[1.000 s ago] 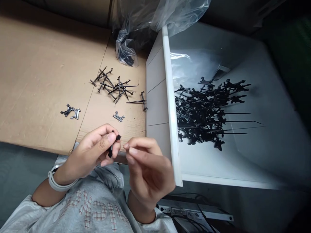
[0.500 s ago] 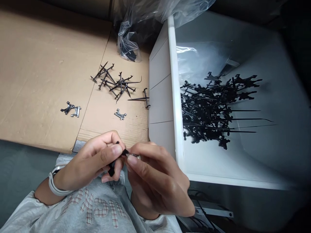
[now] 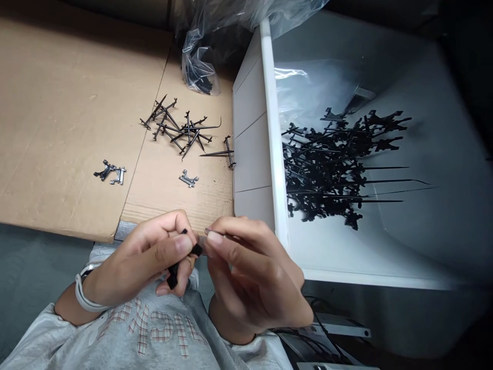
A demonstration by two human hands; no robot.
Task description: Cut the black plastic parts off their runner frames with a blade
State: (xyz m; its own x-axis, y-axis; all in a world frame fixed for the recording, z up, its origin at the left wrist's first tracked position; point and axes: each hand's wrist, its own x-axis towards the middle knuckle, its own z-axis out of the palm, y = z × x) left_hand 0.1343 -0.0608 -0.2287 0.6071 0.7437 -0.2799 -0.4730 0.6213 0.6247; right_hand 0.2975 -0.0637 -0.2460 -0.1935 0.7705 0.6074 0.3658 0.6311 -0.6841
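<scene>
My left hand [image 3: 150, 254] pinches a small black plastic part [image 3: 184, 259] between thumb and fingers, close to my chest. My right hand [image 3: 246, 272] is closed beside it, its thumb and forefinger pinching a thin pin [image 3: 215, 235] whose tip meets the black part. Both hands hover just below the cardboard's front edge. On the cardboard lies a loose heap of black pinned parts [image 3: 181, 131]. A single small metal clip [image 3: 188, 179] and a pair of clips [image 3: 110, 172] lie nearer to me.
A brown cardboard sheet [image 3: 57, 113] covers the surface on the left. A white bin [image 3: 269, 154] on the right holds a big tangle of black parts [image 3: 331, 169]. A clear plastic bag [image 3: 200, 67] sits at the back. A white band is on my left wrist.
My right hand has come in from a small gap to meet the left hand, pinching at the black part. The left hand has sunk slightly toward my chest.
</scene>
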